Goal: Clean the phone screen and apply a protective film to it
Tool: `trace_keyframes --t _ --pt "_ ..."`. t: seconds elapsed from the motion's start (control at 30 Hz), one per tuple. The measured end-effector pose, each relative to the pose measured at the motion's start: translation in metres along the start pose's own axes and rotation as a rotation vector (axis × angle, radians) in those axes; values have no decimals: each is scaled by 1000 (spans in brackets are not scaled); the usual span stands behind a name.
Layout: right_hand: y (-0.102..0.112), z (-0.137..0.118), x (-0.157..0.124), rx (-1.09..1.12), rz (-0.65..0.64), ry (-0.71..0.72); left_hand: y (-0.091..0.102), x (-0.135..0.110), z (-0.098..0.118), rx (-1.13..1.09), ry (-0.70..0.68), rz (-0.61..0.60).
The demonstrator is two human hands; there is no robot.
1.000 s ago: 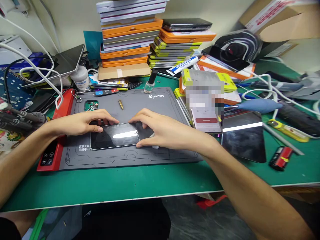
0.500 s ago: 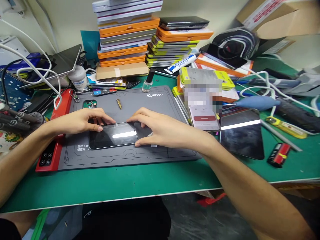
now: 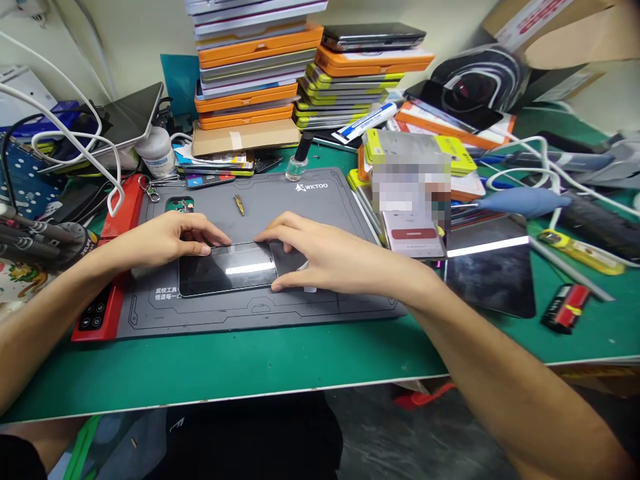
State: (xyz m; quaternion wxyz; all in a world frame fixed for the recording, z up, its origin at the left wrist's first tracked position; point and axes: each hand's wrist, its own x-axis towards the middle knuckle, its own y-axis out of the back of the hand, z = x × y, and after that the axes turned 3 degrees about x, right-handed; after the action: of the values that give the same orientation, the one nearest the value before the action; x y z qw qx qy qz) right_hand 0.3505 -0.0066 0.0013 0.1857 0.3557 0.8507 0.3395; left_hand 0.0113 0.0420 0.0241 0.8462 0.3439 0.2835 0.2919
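A smartphone (image 3: 220, 270) lies glass side up on the grey work mat (image 3: 210, 317), a bright light strip reflected in its dark screen. My left hand (image 3: 175, 237) holds it at the far left edge, thumb against the rim and fingers curled along that edge. With thumb at the near right corner and fingertips at the far edge, my right hand (image 3: 320, 257) spans its right end. Beneath the right palm is a dark flat part (image 3: 293, 263), mostly hidden; I cannot tell whether it is joined to the phone.
Behind the phone lie gold screwdriver bits (image 3: 239, 205) and a small glass bottle (image 3: 297, 160). A lit phone (image 3: 417, 233) leans on boxes at right, near a dark tablet-like panel (image 3: 493, 273). Stacked orange cases (image 3: 260, 47) stand behind. A red control strip (image 3: 95, 320) borders the mat.
The view has shifted slightly. Both hands keep nearly the same place on the smartphone; my left thumb has slid a little to the right along its far edge.
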Motion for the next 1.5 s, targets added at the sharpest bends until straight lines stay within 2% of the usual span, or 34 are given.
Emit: trace_keyframes --t 1.07,1.5 --pt "2 -3 0 0 2 1 -3 3 0 23 0 14" --pt "2 -4 -1 -19 1 -10 -6 3 3 14 41 44"
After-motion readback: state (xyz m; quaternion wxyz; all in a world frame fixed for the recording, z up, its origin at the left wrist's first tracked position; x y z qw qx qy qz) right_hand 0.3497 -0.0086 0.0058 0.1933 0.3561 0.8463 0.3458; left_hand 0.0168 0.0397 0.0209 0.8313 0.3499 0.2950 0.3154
